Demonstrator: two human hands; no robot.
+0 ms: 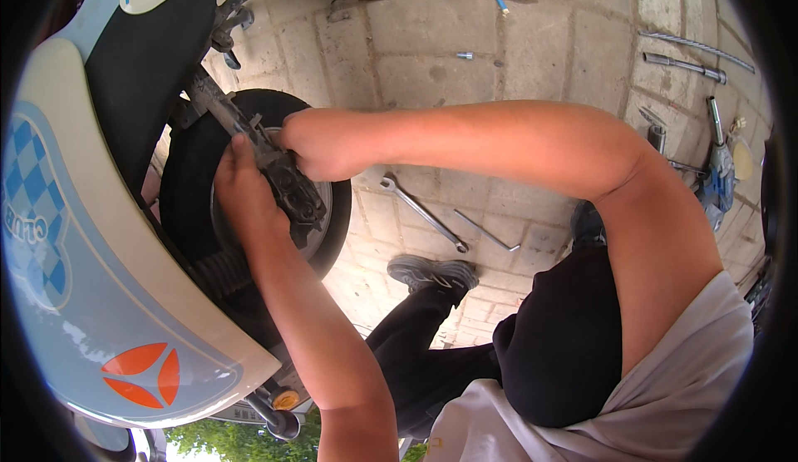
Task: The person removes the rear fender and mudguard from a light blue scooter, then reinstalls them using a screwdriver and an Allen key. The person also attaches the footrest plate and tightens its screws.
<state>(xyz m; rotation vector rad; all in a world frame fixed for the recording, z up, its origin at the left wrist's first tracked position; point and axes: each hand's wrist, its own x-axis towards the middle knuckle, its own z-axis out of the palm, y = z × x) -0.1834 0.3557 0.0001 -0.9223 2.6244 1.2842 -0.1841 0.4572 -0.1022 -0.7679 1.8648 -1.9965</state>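
A light-blue and cream scooter (pixel 166 321) takes up the left side, with its black-tyred wheel (pixel 337 221) exposed. Across the wheel runs a grimy, dark metal arm (pixel 278 163). Along the near-left side of that arm lies my left hand (pixel 249 192), its fingers curled against the metal and partly hidden. My right hand (pixel 324 142) is closed into a fist at the arm's right side, over the tyre. Whatever its fingers pinch is hidden behind the hand and the metal.
On the paving, a combination wrench (pixel 424 214) and a thin L-shaped rod (pixel 489 231) lie near my shoe (pixel 432 272). Farther off are a blue tube (pixel 499 0) and a small socket (pixel 465 55). Several tools, including a socket handle (pixel 686 68), are at the right.
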